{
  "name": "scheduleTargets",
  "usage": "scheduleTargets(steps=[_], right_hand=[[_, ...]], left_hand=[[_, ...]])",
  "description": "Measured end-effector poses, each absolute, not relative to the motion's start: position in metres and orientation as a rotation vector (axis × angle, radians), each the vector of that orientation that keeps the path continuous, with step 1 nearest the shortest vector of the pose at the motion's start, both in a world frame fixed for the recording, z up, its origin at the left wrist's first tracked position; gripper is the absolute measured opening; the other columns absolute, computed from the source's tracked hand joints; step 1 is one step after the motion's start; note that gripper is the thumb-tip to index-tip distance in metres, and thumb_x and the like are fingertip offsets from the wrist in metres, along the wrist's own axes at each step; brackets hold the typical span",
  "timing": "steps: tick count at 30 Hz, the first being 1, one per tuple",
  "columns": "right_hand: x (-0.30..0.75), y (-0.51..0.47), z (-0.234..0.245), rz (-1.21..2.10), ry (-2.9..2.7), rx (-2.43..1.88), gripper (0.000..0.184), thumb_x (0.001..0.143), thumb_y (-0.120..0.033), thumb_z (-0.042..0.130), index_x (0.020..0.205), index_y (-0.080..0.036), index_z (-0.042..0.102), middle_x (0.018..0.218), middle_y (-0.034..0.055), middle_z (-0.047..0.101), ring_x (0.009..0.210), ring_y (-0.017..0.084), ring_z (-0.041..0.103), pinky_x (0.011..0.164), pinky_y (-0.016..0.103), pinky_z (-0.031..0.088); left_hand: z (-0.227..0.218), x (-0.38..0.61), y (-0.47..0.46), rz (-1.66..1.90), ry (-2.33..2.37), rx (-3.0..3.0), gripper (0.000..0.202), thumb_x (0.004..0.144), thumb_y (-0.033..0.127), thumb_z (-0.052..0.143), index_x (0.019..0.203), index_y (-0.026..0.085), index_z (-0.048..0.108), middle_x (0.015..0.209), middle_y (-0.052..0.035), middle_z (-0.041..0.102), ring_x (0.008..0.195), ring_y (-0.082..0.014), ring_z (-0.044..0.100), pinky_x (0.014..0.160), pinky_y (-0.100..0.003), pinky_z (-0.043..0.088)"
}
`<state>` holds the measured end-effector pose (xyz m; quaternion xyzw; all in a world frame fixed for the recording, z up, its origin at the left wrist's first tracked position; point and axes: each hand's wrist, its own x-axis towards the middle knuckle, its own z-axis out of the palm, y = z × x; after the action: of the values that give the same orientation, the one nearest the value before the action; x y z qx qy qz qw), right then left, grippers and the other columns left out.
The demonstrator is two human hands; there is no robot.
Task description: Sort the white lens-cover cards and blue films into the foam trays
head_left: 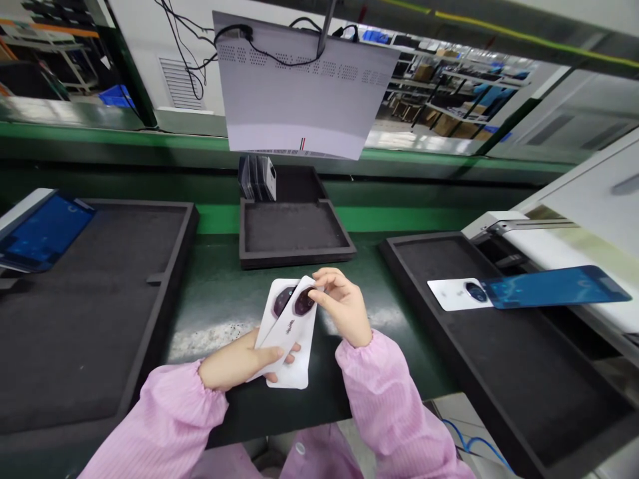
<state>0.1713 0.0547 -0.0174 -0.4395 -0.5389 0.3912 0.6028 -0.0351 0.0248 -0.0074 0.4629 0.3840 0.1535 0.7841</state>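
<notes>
My left hand (pixel 242 361) grips the lower end of a white phone back cover (pixel 284 336), with the thumb on top and fingers beneath. This cover has a dark oval camera patch and small dark lettering, and it lies tilted to the right. With thumb and fingers, my right hand (pixel 344 307) pinches its upper right corner by the camera patch. Under it is a second white phone back cover (pixel 301 372), partly hidden and set more upright. Some left fingertips rest over this lower cover; whether it touches the bench cannot be told.
Ahead stands a black foam tray (pixel 294 256) with a row of upright covers (pixel 257 178) at its back. A large black tray (pixel 64 346) lies left, near a blue-filmed sheet (pixel 47 229). On the right tray (pixel 544 392) rests a white cover (pixel 452 294) joined to blue film (pixel 559 286). A monitor (pixel 304 93) hangs above.
</notes>
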Motion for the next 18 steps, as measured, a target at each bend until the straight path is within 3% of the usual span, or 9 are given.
scheduleTargets(steps=[3,9,18], right_hand=[[0.169,0.051,-0.014,0.814,-1.297,-1.041,0.011,0.071,-0.023,0.069,0.069,-0.019,0.058,0.094,0.0058,0.058,0.091,0.019,0.059,0.077,0.036,0.049],[0.155,0.039,-0.01,-0.048,-1.71,-0.849,0.015,0.075,-0.01,0.062,0.077,-0.025,0.059,0.085,0.001,0.067,0.095,0.022,0.062,0.084,0.045,0.046],[0.155,0.033,-0.007,-0.123,-1.952,-0.617,0.019,0.08,-0.012,0.056,0.097,-0.019,0.06,0.082,0.0056,0.073,0.092,0.019,0.067,0.077,0.034,0.055]], left_hand=[[-0.005,-0.034,0.025,0.341,0.845,0.984,0.046,0.076,0.034,0.064,0.116,0.012,0.055,0.118,-0.0204,0.058,0.104,-0.0325,0.055,0.064,-0.034,0.05],[0.002,-0.031,0.025,0.388,0.658,0.637,0.04,0.076,0.022,0.064,0.114,0.012,0.057,0.117,-0.0212,0.06,0.108,-0.0385,0.056,0.065,-0.04,0.054],[0.005,-0.036,0.025,0.428,0.625,0.573,0.03,0.079,0.018,0.059,0.107,0.008,0.062,0.099,-0.0198,0.069,0.09,-0.0319,0.066,0.066,-0.041,0.056]])
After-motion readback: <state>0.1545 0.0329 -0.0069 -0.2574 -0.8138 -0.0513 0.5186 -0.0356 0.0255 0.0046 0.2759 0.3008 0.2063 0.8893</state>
